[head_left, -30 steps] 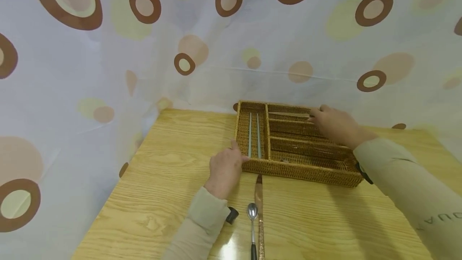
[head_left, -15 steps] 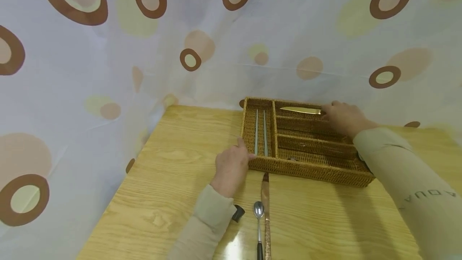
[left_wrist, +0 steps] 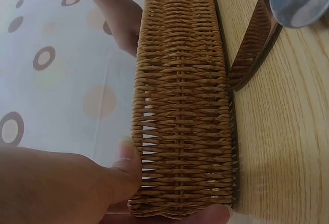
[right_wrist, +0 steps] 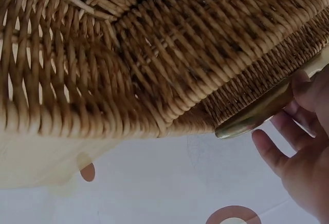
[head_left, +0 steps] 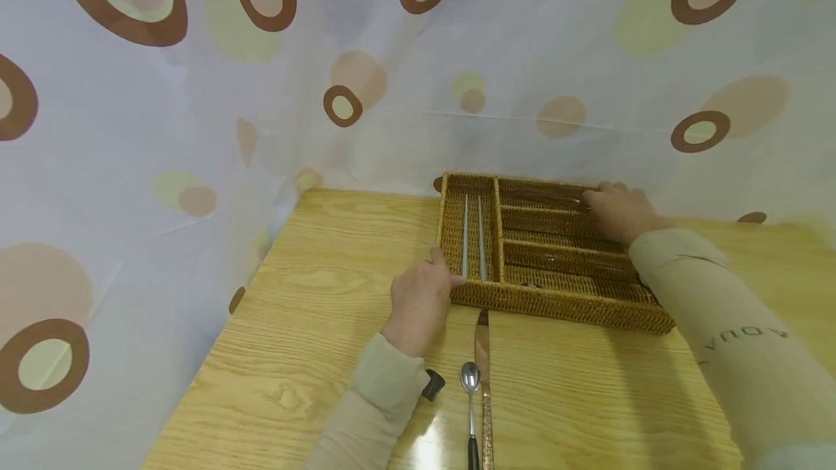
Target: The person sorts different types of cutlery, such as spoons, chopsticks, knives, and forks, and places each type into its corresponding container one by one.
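A wicker cutlery tray [head_left: 562, 303] lies on the wooden table. My left hand [head_left: 418, 303] grips its front left corner, thumb [left_wrist: 126, 167] at the rim and another finger at the base. At the back right, my right hand [head_left: 617, 212] holds a gold table knife [right_wrist: 267, 106] by the handle, pinched between thumb and fingers. The blade looks dark in the head view and lies along the rearmost compartment. Two pale chopsticks [head_left: 482, 238] rest apart in the left compartment. Something small and dark [head_left: 532, 283] shows in the front compartment, mostly hidden by the wall.
In front of the tray, a copper-coloured knife [head_left: 482, 354] lies on the table, its tip near the tray wall. Beside it is a spoon [head_left: 470, 377] with a black handle. A patterned curtain [head_left: 418, 93] hangs behind the table.
My right hand has shifted slightly right with the gold knife, which now sits lower in the rear compartment and no longer shines. The left hand stays at the corner; the head view has shifted slightly.
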A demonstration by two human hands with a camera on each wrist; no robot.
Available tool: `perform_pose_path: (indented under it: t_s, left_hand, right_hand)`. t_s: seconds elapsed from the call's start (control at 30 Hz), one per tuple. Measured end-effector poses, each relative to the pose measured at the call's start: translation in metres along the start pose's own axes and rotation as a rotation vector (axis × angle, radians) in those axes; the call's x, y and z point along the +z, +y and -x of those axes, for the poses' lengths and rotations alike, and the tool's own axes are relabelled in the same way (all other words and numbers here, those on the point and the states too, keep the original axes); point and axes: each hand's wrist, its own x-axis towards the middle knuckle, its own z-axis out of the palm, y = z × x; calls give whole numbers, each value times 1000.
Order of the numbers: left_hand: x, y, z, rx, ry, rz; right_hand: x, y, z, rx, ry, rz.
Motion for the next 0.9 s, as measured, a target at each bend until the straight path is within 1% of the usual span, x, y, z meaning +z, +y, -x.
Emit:
perform_pose_path:
  t_s: [0.17, 0.33, 0.47, 0.57, 0.63, 0.73, 0.8, 0.9]
  left_hand:
    - [0, 0, 0, 3, 1, -9]
    - [0, 0, 0, -4, -7, -25]
    - [1, 0, 1, 11, 13, -41]
    - [1, 0, 1, 19, 25, -40]
    - [1, 1, 1, 20, 27, -41]
    - [1, 2, 0, 15, 27, -48]
    - [0, 2, 0, 9, 23, -56]
    - [1, 3, -1, -5, -3, -52]
  right_hand:
    - [1, -1, -3, 4, -5, 94]
    - [4, -1, -7, 7, -46, 139]
    - [11, -1, -9, -31, -62, 149]
    - [16, -1, -10, -60, -109, 97]
    - [17, -2, -11, -65, -163, 39]
    - [17, -3, -12, -50, -224, -50]
    - [17, -3, -14, -32, -248, -92]
    - [20, -3, -15, -12, -269, -129]
